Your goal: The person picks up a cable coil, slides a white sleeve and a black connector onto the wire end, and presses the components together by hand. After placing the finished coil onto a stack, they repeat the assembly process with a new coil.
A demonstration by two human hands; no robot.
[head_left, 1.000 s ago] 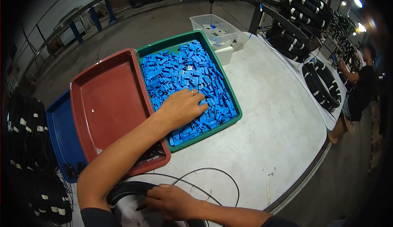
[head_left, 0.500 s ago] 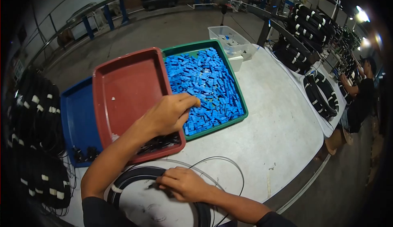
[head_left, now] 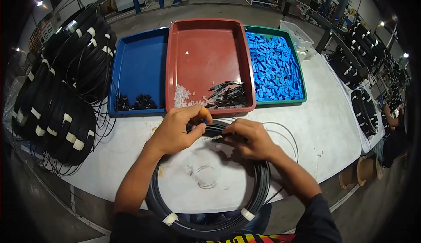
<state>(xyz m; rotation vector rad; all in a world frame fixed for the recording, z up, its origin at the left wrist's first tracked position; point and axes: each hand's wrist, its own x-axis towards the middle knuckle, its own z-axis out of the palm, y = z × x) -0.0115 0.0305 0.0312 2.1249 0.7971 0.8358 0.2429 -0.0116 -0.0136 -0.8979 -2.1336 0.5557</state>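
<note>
My left hand [head_left: 179, 128] is closed in a pinch, with a small blue plastic piece [head_left: 205, 122] showing between thumb and fingers. Just to its right, my right hand [head_left: 251, 138] grips a thin dark cable end [head_left: 217, 137]; its tip points left toward the blue piece, a short gap apart. Both hands are above the far side of a black cable coil [head_left: 262, 184], which lies on the white table and is bound with pale tape [head_left: 247, 214]. The fingers partly hide the blue piece and the cable end.
A red tray [head_left: 206, 54] holds white bits and dark slim parts. It stands between a blue tray [head_left: 140, 63] with black parts and a green tray [head_left: 302, 83] full of blue pieces. Taped cable coils [head_left: 57, 116] are stacked left. A person [head_left: 392, 133] is far right.
My left hand has come back from the green tray to beside my right hand, with a blue piece in its fingers. My right hand now holds up a cable end. The view has turned.
</note>
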